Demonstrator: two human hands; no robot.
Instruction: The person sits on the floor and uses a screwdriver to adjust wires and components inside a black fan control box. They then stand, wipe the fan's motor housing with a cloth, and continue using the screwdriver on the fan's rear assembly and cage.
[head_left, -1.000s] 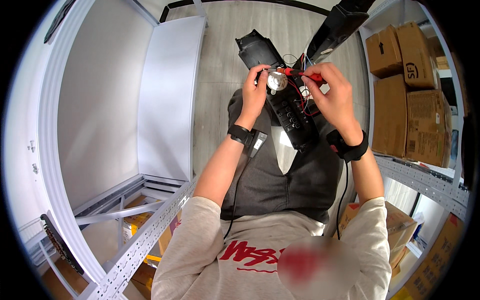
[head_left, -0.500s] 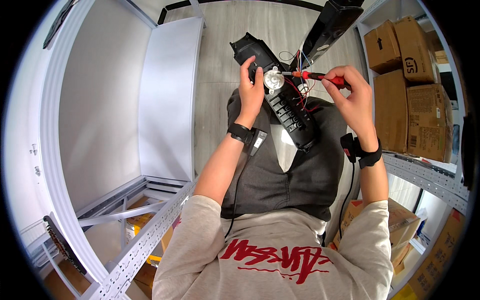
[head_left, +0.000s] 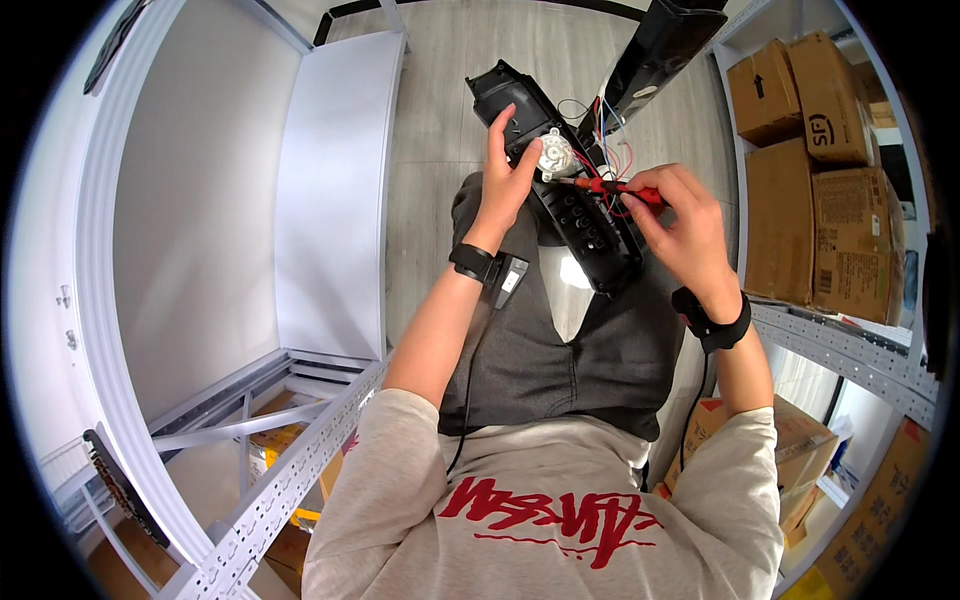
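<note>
A long black plastic panel (head_left: pixel 590 245) lies across my knees, carrying a round pale component (head_left: pixel 555 155) with red, white and blue wires beside it. My left hand (head_left: pixel 507 175) grips the panel's left edge, thumb against the round component. My right hand (head_left: pixel 678 215) is closed on a red-and-black screwdriver (head_left: pixel 643 194), held nearly level; its shaft reaches the lower mounting tab of the round component, though whether the tip sits in a screw is too small to tell. A taller black housing (head_left: pixel 650 60) stands behind, joined by the wires.
A white shelving unit (head_left: pixel 330 190) is on my left, with boxes low beneath it. On my right, a metal rack (head_left: pixel 840 335) holds stacked cardboard boxes (head_left: pixel 775 225), with more boxes (head_left: pixel 790 450) lower down. My legs (head_left: pixel 510 370) are under the panel on a grey wood-look floor (head_left: pixel 430 120).
The screwdriver has moved down from the top of the round component to its lower tab, with my right hand lower. My left hand has shifted slightly along the panel, which has tilted a little.
</note>
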